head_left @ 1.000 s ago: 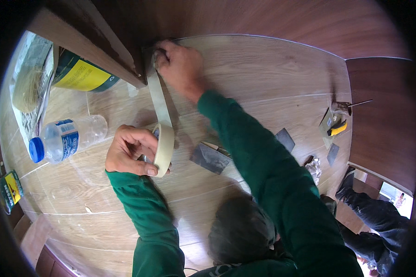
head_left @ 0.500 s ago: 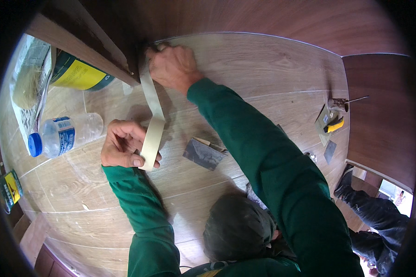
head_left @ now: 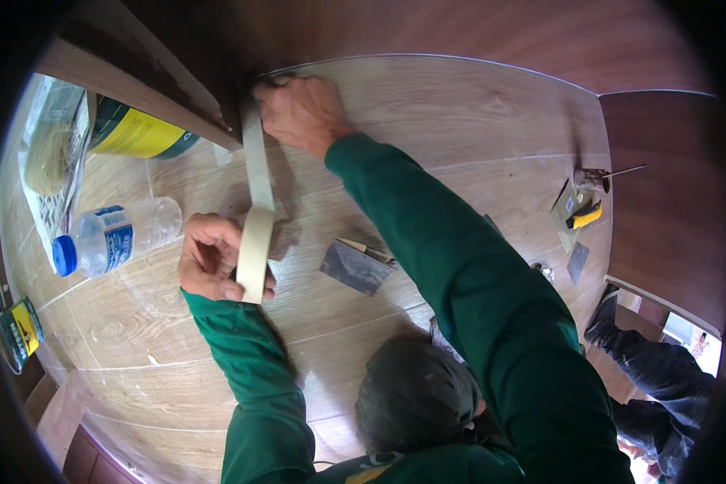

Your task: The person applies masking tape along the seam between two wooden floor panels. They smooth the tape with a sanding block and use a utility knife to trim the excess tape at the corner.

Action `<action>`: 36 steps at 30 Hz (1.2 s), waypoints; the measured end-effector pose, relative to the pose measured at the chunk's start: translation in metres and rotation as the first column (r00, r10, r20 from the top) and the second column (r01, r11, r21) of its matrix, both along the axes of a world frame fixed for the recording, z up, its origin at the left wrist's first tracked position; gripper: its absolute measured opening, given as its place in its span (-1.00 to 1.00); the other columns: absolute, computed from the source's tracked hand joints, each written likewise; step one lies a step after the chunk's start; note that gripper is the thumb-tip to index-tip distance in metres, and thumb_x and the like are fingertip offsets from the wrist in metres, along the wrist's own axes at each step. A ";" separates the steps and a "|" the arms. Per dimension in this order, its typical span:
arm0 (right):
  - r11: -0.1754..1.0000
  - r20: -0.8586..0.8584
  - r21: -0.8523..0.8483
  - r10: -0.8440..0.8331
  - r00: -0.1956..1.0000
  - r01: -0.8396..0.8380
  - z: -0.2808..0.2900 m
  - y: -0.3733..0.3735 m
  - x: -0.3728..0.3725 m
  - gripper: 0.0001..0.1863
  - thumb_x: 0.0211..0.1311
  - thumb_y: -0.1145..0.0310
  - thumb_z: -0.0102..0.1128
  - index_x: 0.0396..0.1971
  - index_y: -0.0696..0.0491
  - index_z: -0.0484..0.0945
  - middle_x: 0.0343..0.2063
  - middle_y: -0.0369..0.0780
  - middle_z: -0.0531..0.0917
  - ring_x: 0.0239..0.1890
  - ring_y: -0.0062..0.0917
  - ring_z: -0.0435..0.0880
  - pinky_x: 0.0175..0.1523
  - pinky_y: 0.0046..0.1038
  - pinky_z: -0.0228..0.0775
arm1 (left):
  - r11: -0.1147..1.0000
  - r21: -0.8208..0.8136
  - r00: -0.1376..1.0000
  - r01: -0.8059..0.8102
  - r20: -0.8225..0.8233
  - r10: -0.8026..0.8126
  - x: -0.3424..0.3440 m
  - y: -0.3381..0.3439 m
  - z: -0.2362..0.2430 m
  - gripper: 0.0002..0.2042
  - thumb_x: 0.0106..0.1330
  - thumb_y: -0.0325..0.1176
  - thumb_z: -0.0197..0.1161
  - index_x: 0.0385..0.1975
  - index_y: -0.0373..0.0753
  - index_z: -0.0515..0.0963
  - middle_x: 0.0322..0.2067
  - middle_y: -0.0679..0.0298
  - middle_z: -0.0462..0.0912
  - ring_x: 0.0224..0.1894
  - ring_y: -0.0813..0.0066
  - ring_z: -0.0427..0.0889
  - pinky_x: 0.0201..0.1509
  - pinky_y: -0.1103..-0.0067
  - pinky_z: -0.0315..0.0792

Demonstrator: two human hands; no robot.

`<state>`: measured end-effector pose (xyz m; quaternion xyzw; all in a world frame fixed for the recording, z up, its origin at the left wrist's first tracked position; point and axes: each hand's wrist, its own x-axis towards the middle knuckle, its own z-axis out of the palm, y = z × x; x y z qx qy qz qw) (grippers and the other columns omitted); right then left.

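My left hand point(head_left: 218, 262) grips a roll of cream masking tape point(head_left: 254, 262), with a pale strip point(head_left: 256, 161) stretched from it to the base of a dark wooden upright point(head_left: 145, 64). My right hand point(head_left: 302, 113) is at the strip's far end, fingers curled down on it in the corner, fingertips partly hidden in shadow. Left of my left hand, a clear bottle with a blue cap point(head_left: 145, 226) lies on its side. Dark sanding sheets point(head_left: 351, 270) lie between my arms on the wood-look floor point(head_left: 460, 113).
A green-and-yellow tub point(head_left: 137, 129) and brush point(head_left: 47, 157) on paper sit upper left; a small tin point(head_left: 18, 331) at far left. A rusty can point(head_left: 589, 179) and yellow-handled tool point(head_left: 585, 216) sit right beside a wooden panel point(head_left: 665, 202). A dark-trousered leg point(head_left: 653, 371) is lower right.
My right hand has moved slightly up and left and settled at the corner. My left hand and the roll have shifted left, and the strip runs straighter.
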<state>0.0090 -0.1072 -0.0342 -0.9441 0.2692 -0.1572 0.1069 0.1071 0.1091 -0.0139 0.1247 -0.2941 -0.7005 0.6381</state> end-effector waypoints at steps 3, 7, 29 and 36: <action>0.999 0.007 0.019 -0.036 0.999 0.035 0.001 0.001 0.001 -0.76 0.16 0.23 0.11 -0.22 -0.17 0.70 -0.48 -0.14 0.73 -0.45 -0.24 0.73 -0.30 -0.16 0.56 | 0.996 -0.085 0.997 0.003 -0.083 -0.010 -0.002 -0.003 -0.004 -0.62 -0.12 -0.66 0.43 -0.28 -0.73 0.49 -0.41 -0.39 0.64 -0.34 -0.14 0.75 -0.26 0.12 0.72; 0.999 -0.016 0.014 -0.039 0.999 0.039 -0.001 -0.001 0.003 -0.73 0.14 0.26 0.10 -0.18 -0.18 0.70 -0.47 -0.13 0.73 -0.44 -0.23 0.73 -0.31 -0.17 0.56 | 0.999 0.039 0.999 0.017 -0.048 -0.015 -0.011 -0.004 0.002 -0.63 -0.15 -0.69 0.44 -0.31 -0.72 0.51 -0.42 -0.31 0.66 -0.37 -0.10 0.76 -0.28 0.15 0.73; 1.000 -0.002 -0.018 -0.017 1.000 0.017 0.002 -0.001 0.003 -0.62 0.11 0.33 0.10 -0.06 -0.17 0.69 -0.44 -0.11 0.74 -0.42 -0.26 0.74 -0.32 -0.22 0.56 | 0.996 -0.077 0.914 -0.042 -0.405 0.007 -0.039 0.002 -0.011 -0.52 -0.13 -0.76 0.35 -0.12 -0.79 0.44 -0.33 -0.44 0.61 -0.27 -0.23 0.73 -0.18 0.01 0.69; 0.993 -0.037 0.116 -0.024 0.999 0.028 0.009 -0.001 0.002 -0.67 0.14 0.27 0.09 -0.12 -0.09 0.71 -0.43 -0.01 0.74 -0.33 -0.17 0.77 -0.13 -0.13 0.60 | 0.956 0.283 0.994 -0.076 -0.051 0.094 -0.034 0.019 0.007 -0.56 -0.23 -0.68 0.43 -0.28 -0.74 0.49 -0.44 -0.35 0.64 -0.40 -0.11 0.75 -0.31 0.12 0.73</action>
